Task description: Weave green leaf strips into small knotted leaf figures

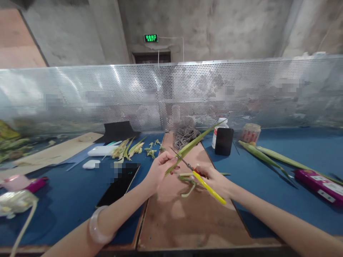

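Observation:
My left hand (pixel 162 167) pinches a long green leaf (pixel 197 142) near its lower end, and its pointed tip reaches up to the right. My right hand (pixel 211 177) is wrapped round a pair of scissors (pixel 207 186) with yellow and red handles. The scissor blades lie against the leaf just beyond my left fingers; whether they have cut into it I cannot tell. Beneath my hands, strips of cut leaf (pixel 191 184) lie on the wooden board (pixel 171 225).
Grey cord (pixel 186 136) is heaped at the back. On the right are a phone (pixel 224 141), a bottle (pixel 215 137), a jar (pixel 250 133), more leaves (pixel 264 157) and a purple package (pixel 320 186). Leftward lie a tablet-like black device (pixel 120 185), leaf pieces (pixel 128 149) and a white case (pixel 101 151).

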### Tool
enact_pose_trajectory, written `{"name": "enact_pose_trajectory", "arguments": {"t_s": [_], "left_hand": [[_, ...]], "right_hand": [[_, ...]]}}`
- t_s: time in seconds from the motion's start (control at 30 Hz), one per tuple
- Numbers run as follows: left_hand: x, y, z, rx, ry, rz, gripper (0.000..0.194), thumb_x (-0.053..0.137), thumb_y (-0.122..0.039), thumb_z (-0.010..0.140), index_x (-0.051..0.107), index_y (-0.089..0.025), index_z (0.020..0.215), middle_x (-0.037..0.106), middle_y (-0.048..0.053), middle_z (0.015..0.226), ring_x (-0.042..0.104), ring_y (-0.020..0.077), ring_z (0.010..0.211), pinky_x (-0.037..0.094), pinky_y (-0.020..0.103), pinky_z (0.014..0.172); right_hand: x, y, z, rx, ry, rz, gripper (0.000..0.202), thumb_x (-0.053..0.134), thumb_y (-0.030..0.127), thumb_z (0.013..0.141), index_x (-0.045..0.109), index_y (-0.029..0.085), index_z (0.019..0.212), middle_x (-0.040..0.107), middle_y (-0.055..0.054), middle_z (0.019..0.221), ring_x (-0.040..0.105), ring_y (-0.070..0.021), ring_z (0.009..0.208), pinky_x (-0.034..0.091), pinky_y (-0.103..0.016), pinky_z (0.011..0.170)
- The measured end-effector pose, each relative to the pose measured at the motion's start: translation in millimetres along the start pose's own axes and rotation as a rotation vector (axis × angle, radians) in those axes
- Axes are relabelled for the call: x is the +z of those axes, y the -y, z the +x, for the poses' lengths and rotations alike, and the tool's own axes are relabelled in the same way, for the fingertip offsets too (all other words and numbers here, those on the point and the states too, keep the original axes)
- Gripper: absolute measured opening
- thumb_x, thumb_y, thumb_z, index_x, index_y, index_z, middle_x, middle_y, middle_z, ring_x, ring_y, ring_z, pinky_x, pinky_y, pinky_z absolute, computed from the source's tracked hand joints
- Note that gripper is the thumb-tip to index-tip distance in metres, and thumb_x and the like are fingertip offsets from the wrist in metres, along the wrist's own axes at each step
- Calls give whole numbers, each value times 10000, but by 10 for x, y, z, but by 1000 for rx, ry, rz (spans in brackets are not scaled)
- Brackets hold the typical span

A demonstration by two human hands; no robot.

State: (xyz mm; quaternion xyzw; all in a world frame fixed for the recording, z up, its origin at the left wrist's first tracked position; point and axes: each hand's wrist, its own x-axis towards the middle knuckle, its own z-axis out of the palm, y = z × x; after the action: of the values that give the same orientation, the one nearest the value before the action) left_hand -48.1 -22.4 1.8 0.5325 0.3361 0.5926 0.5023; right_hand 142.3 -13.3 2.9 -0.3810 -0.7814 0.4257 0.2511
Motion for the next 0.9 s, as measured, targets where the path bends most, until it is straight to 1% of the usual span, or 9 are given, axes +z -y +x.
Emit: {"name": "enact_pose_trajectory", "arguments": {"t_s": [0.1, 0.23, 0.33, 0.43, 0.57, 0.67, 0.73, 0.9], "left_hand": [[10, 0, -3, -2, -1, -20, 131, 584, -217, 722, 498, -159, 642, 562, -21, 599, 525, 81, 537, 363, 167, 477], [28, -21, -10, -29, 1, -33, 140, 601, -224, 704, 498, -159, 635, 560, -23, 594, 521, 80, 519, 361, 175, 471], [37, -40, -14, -41, 5, -37, 157, 621, -234, 685, 499, -158, 621, 555, -24, 585, 522, 82, 511, 360, 181, 466], [38, -44, -18, -36, 7, -28, 150, 618, -230, 686, 506, -157, 618, 546, -29, 557, 508, 77, 491, 361, 182, 465], [35, -36, -27, -25, 2, -19, 129, 601, -220, 700, 503, -160, 640, 551, -28, 573, 524, 83, 505, 355, 183, 464], [42, -40, -37, -9, 12, -7, 133, 589, -221, 710, 499, -161, 633, 546, -29, 572, 524, 87, 510, 354, 189, 471], [51, -47, -44, -4, 22, 11, 136, 589, -225, 709, 507, -160, 622, 544, -28, 564, 512, 84, 505, 356, 193, 479], [60, -57, -54, -3, 53, 28, 124, 586, -231, 711, 521, -163, 631, 544, -28, 552, 475, 75, 471, 350, 200, 480]], "right_hand": [[1, 39, -12, -38, -2, -51, 393, 439, 535, 756, 439, 157, 648, 389, 33, 575, 372, -88, 521, 303, -215, 475], [21, 85, -23, -13, -26, -50, 368, 455, 514, 755, 433, 158, 666, 385, 36, 596, 370, -87, 532, 306, -212, 475], [29, 76, -24, -11, -9, -28, 355, 471, 496, 751, 402, 165, 642, 366, 41, 596, 370, -85, 533, 313, -210, 472], [25, 31, -22, -11, 3, -34, 342, 459, 486, 763, 410, 166, 651, 373, 43, 592, 375, -85, 527, 314, -209, 469], [2, -22, -21, -49, -34, -160, 346, 431, 465, 786, 435, 157, 627, 382, 39, 569, 358, -82, 517, 292, -206, 463], [-17, -6, -21, -81, -51, -232, 360, 410, 470, 795, 445, 154, 626, 392, 36, 564, 358, -85, 524, 285, -207, 467], [-20, 21, -23, -86, -30, -215, 368, 403, 488, 794, 460, 153, 653, 412, 32, 580, 373, -89, 531, 295, -209, 473], [1, 31, -25, -75, -6, -74, 369, 428, 513, 772, 480, 156, 694, 447, 22, 595, 404, -94, 520, 320, -218, 475]]}}
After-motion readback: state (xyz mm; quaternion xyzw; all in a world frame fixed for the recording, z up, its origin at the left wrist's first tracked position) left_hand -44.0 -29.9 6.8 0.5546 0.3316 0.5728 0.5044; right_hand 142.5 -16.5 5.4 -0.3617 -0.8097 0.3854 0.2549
